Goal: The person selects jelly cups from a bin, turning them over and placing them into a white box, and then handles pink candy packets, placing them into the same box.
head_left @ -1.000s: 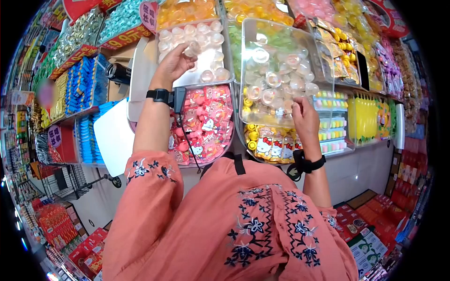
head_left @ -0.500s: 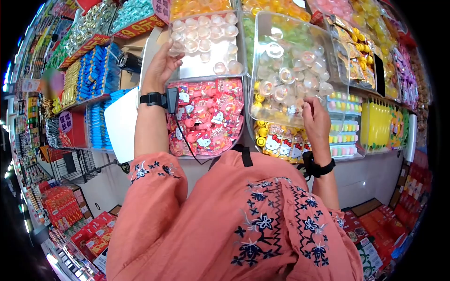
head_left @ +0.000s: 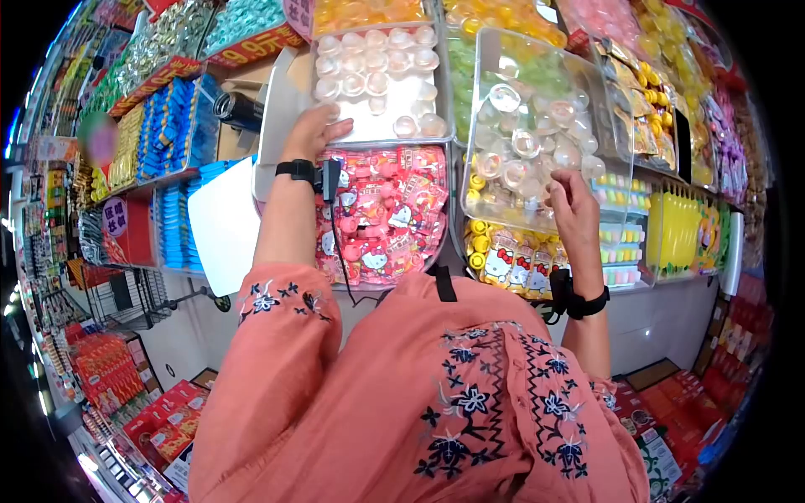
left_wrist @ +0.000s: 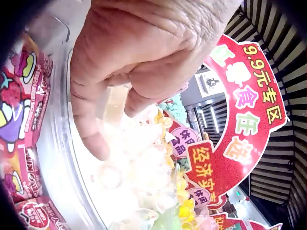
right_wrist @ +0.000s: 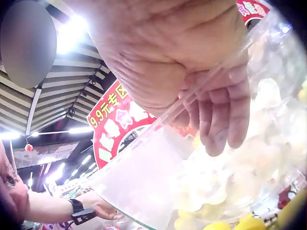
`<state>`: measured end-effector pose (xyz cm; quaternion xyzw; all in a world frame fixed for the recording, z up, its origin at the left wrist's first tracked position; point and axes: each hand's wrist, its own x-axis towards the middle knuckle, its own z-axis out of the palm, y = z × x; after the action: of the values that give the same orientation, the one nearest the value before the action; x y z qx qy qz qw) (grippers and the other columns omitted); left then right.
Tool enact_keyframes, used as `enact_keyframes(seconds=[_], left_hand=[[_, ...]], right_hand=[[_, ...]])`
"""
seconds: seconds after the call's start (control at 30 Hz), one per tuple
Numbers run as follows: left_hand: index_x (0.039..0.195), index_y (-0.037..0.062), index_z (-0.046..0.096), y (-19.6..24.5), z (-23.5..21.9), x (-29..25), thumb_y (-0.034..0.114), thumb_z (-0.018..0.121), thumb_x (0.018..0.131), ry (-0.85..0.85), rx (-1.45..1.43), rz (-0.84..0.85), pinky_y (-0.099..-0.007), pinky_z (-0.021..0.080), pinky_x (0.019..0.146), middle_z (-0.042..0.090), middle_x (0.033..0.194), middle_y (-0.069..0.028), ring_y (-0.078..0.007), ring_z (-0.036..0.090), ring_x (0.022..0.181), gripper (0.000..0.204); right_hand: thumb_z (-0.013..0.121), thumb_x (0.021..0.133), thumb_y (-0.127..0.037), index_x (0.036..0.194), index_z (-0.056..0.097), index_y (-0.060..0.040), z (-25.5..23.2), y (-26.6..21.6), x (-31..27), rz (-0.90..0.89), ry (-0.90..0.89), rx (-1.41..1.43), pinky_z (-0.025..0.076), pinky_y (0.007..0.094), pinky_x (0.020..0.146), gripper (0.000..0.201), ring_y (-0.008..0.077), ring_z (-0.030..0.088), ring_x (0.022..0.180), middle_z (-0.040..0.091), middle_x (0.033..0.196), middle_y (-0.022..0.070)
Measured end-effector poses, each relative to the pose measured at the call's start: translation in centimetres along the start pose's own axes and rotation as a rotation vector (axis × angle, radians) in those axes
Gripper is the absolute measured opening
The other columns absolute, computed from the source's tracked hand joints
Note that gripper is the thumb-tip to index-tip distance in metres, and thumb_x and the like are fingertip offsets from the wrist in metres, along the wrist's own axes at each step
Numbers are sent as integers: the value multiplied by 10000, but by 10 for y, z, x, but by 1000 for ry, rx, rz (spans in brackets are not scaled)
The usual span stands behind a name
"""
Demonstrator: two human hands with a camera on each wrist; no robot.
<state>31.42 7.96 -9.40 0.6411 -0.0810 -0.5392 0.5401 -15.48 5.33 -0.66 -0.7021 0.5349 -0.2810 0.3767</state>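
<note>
In the head view my left hand (head_left: pixel 312 132) is low at the near left corner of a clear bin (head_left: pixel 381 139) with pale jelly cups (head_left: pixel 377 62) standing in rows. The left wrist view shows its thumb and fingers pinching a pale jelly cup (left_wrist: pixel 115 103) just above the others, which are washed out by glare. My right hand (head_left: pixel 577 210) grips the near right edge of a clear plastic tub (head_left: pixel 553 220), its fingers (right_wrist: pixel 235 115) over the rim and seen through the wall. More jelly cups (head_left: pixel 526 142) lie loosely heaped in that tub.
Pink candy packets (head_left: pixel 381 218) fill the bin nearest my body. Yellow packets (head_left: pixel 511 260) lie under the tub's near edge. A black bottle (head_left: pixel 237 109) stands left of the jelly bin, and a white board (head_left: pixel 222 222) juts out below it. Pastel candies (head_left: pixel 620 235) flank the right hand.
My left hand went from over the middle of the jelly bin to its left edge, then down to the near left corner. More cups stand in rows there. The right hand stays at the tub.
</note>
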Motion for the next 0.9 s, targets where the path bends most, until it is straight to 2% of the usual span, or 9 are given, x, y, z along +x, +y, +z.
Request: enact_keyframes(seconds=[0.1, 0.2, 0.4, 0.5, 0.6, 0.7, 0.8, 0.9], left_hand=[[1269, -138, 458, -11, -2, 18, 66, 567, 958, 19, -25, 64, -311, 634, 830, 496, 1282, -192, -312, 646, 1015, 388], [1330, -147, 433, -21, -5, 28, 84, 535, 957, 14, -56, 120, -310, 614, 835, 474, 1368, -222, -314, 689, 978, 451], [1332, -137, 449, -19, 0, 17, 136, 563, 954, 70, -14, 75, -300, 591, 829, 506, 1349, -196, -277, 689, 963, 480], [1278, -121, 515, -15, 5, 11, 142, 600, 930, 107, 78, 61, -295, 604, 777, 565, 1279, -181, -276, 698, 918, 444], [1159, -110, 603, -19, 2, 19, 139, 626, 908, 78, 137, 112, -314, 616, 657, 642, 1137, -176, -277, 712, 807, 355], [1189, -121, 564, -18, 4, 32, 163, 638, 921, 104, 428, 40, -302, 621, 673, 631, 1148, -178, -261, 704, 823, 397], [1150, -132, 585, -24, 4, 40, 161, 641, 916, 132, 508, 72, -324, 614, 592, 675, 1034, -196, -276, 708, 746, 379], [999, -135, 643, -24, 9, 42, 159, 637, 901, 246, 628, 78, -352, 569, 463, 687, 874, -209, -269, 700, 634, 310]], right_hand=[[568, 953, -91, 1103, 613, 4, 5, -11, 1, 7, -23, -30, 505, 298, 645, 183, 147, 618, 695, 661, 798, 97], [567, 953, -96, 1098, 615, 3, 8, -9, 4, -22, -31, -78, 496, 300, 644, 182, 157, 627, 691, 666, 798, 110], [567, 950, -94, 1100, 612, 4, 10, -5, 3, -4, -64, -64, 501, 306, 654, 185, 173, 643, 709, 681, 815, 123], [568, 944, -88, 1093, 612, 4, 10, -7, 2, -7, -62, -69, 503, 314, 658, 180, 188, 646, 707, 680, 817, 133], [570, 940, -86, 1090, 610, 1, 9, -9, 1, -13, -63, -78, 506, 324, 664, 179, 207, 650, 709, 680, 822, 145], [572, 936, -88, 1088, 610, -2, 8, -10, 0, -13, -58, -90, 510, 336, 672, 179, 237, 656, 714, 677, 827, 161], [573, 934, -93, 1081, 608, -3, 7, -9, -1, -30, -57, -125, 511, 351, 675, 176, 266, 657, 718, 673, 829, 174], [576, 930, -93, 1075, 606, -4, 8, -7, -2, -36, -58, -95, 509, 363, 671, 173, 287, 654, 716, 666, 821, 184]])
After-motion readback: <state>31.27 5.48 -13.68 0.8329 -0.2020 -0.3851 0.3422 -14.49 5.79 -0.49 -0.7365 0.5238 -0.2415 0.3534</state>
